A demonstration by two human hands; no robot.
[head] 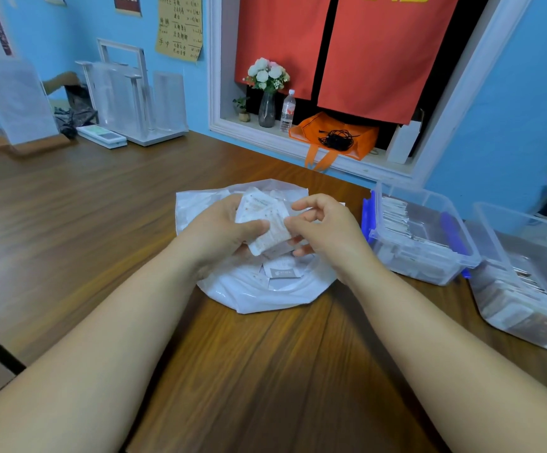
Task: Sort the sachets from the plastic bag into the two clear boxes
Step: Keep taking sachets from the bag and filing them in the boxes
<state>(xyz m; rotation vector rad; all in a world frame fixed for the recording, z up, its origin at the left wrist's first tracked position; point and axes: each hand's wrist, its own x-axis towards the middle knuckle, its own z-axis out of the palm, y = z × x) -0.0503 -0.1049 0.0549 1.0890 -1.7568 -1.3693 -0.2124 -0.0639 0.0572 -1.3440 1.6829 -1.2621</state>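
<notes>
Nearest, two bare forearms reach forward over the wooden counter (pixel 135 207). Beyond them the white plastic bag (pixel 265 299) lies open on the counter, with loose sachets (pixel 282 273) lying inside it. Just above the bag, the left grip (pixel 223 230) is curled round a small stack of white sachets (pixel 264 217), its thumb laid across the front. The right grip (pixel 327 233) pinches the stack's right edge between thumb and forefinger.

To the right, apart from the bag, two clear boxes stand side by side. The first box (pixel 429 266), with blue latches, holds sachets standing in rows. The second box (pixel 501 214), further right, also holds packed sachets.

Farther back, the window sill carries a vase of flowers (pixel 267 93), a water bottle (pixel 288 111) and an orange bag (pixel 334 138), with a red curtain (pixel 363 53) behind.
</notes>
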